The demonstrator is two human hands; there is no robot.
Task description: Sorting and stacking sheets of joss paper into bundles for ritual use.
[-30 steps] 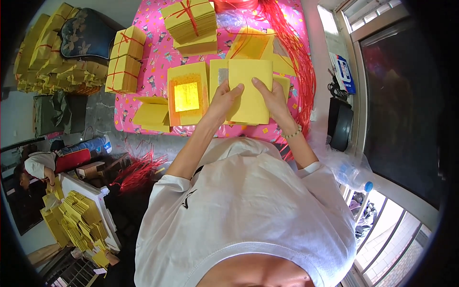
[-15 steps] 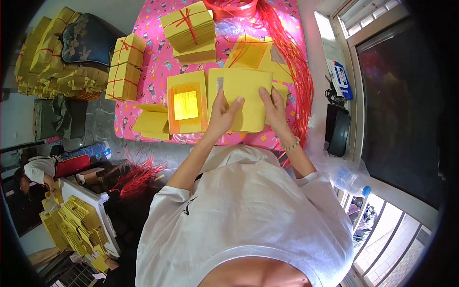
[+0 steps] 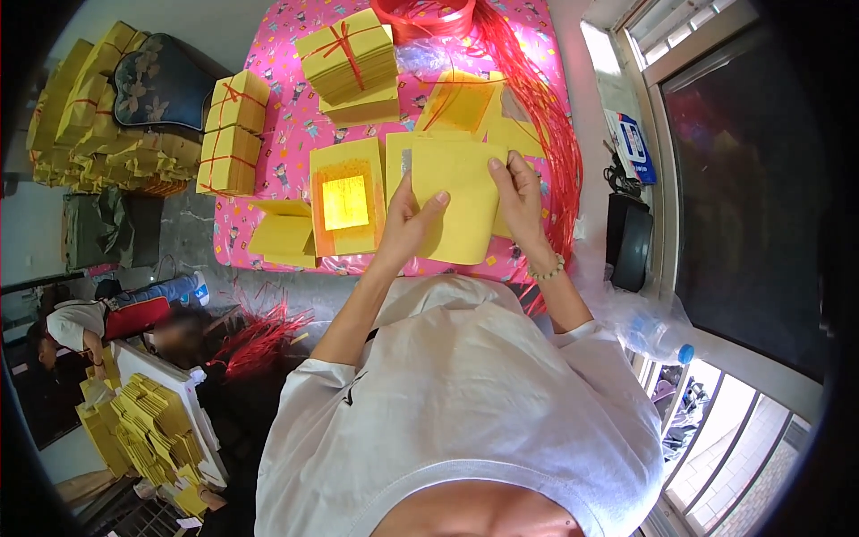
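Observation:
A yellow paper sheaf (image 3: 456, 201) is held in front of me, over the near part of the table. My left hand (image 3: 407, 222) grips its left side, thumb on top and fingers hidden beneath. At the upper right corner my right hand (image 3: 521, 197) pinches the edge between thumb and bent fingers; a beaded bracelet circles that wrist. Left of it lies a yellow sheet stack (image 3: 347, 237) with an orange patch and a shiny gold square. A folded yellow paper piece (image 3: 282, 240) rests farther left. Partly behind the held sheaf are other yellow sheets (image 3: 398, 152).
Red-tied yellow paper bundles (image 3: 351, 58) stand on the pink patterned tablecloth (image 3: 295, 134), with more bundles (image 3: 231, 134) along its left edge. Red strips (image 3: 559, 152) trail down the right side from a red basin (image 3: 425, 20). A plastic bottle (image 3: 658, 340) lies by the window. Other people work at lower left.
My right hand has shifted up to the sheaf's upper right corner, its fingers more curled. The sheaf's lower edge has dropped slightly toward me. The left hand keeps its grip.

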